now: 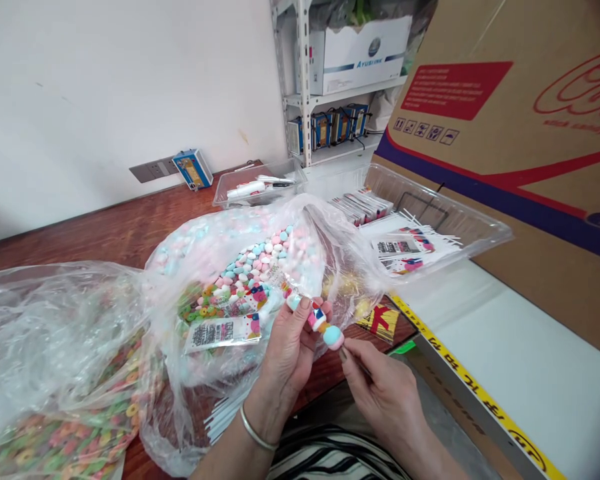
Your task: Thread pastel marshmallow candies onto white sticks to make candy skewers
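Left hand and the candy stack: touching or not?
Touching. The head view shows the left hand with its thumb and fingers closed around the upper part of the candy stack, whose lower candies stick out past the grip.

The candy stick (333,336) between the hands (287,347) looks smooth, matt — behind the left one, a shiny metal bangle (254,431). Leftward, a glossy, crinkled plastic bag (45,307) on a glossy wood desk (130,230); beyond, rightward, matt cardboard (455,147).

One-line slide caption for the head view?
Left hand holding stacked candies, right hand at their lower end, beside a plastic bag of pastel candies.
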`<state>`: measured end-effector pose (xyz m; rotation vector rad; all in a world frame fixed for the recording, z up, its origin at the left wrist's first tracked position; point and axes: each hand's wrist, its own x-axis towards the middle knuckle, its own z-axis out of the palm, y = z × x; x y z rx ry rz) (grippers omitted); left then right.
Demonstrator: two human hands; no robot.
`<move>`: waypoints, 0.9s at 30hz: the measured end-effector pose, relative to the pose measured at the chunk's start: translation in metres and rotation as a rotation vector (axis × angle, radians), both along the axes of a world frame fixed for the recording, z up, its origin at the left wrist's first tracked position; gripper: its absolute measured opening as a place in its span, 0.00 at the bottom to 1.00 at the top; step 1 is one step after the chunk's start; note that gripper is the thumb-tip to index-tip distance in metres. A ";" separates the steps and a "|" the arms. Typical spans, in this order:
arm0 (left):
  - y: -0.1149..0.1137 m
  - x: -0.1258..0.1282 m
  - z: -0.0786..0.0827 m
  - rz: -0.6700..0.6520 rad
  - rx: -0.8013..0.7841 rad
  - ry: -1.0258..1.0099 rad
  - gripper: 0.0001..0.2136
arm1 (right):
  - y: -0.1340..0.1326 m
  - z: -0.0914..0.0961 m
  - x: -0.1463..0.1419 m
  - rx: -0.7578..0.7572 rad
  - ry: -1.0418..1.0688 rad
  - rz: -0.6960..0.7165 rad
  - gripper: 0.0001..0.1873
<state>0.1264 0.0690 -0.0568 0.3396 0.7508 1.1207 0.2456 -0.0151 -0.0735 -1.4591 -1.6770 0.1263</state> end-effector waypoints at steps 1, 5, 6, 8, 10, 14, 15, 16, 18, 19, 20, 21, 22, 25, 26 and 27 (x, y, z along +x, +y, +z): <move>0.001 -0.001 0.000 -0.015 0.003 -0.011 0.10 | 0.000 0.001 0.000 -0.033 0.044 0.012 0.07; 0.013 -0.008 0.010 0.032 0.005 -0.142 0.16 | -0.001 0.007 0.001 -0.121 0.129 0.063 0.06; 0.017 -0.009 0.013 0.056 0.001 -0.172 0.16 | -0.002 0.008 0.001 -0.135 0.143 0.072 0.06; 0.022 -0.009 0.019 0.079 0.000 -0.206 0.14 | -0.003 0.009 -0.001 -0.148 0.170 0.087 0.07; 0.023 -0.006 0.022 0.085 -0.007 -0.224 0.10 | -0.003 0.008 -0.004 -0.149 0.182 0.095 0.07; 0.013 0.006 0.020 0.090 -0.040 -0.217 0.09 | -0.002 0.003 -0.011 -0.159 0.137 0.097 0.07; 0.010 0.008 0.019 0.089 -0.052 -0.204 0.10 | -0.002 0.002 -0.012 -0.163 0.121 0.094 0.07; 0.008 0.010 0.018 0.091 -0.063 -0.189 0.11 | -0.001 0.001 -0.013 -0.166 0.111 0.088 0.08; 0.008 0.010 0.018 0.108 -0.090 -0.173 0.11 | 0.000 -0.001 -0.014 -0.177 0.105 0.071 0.06; 0.009 0.009 0.018 0.126 -0.098 -0.176 0.10 | 0.000 -0.002 -0.014 -0.185 0.103 0.064 0.06; 0.010 0.007 0.019 0.149 -0.100 -0.183 0.10 | 0.000 -0.004 -0.013 -0.187 0.094 0.062 0.07; 0.013 0.006 0.020 0.174 -0.098 -0.194 0.10 | 0.000 -0.006 -0.012 -0.179 0.075 0.067 0.09; 0.015 0.004 0.021 0.193 -0.093 -0.205 0.09 | -0.001 -0.007 -0.011 -0.160 0.046 0.069 0.09; 0.020 -0.001 0.023 0.210 -0.079 -0.225 0.09 | -0.002 -0.011 -0.008 -0.120 0.011 0.065 0.09; 0.021 -0.002 0.023 0.204 -0.076 -0.233 0.09 | -0.002 -0.011 -0.008 -0.156 0.064 0.075 0.09; 0.022 -0.003 0.022 0.196 -0.070 -0.243 0.09 | -0.002 -0.011 -0.008 -0.229 0.164 0.102 0.09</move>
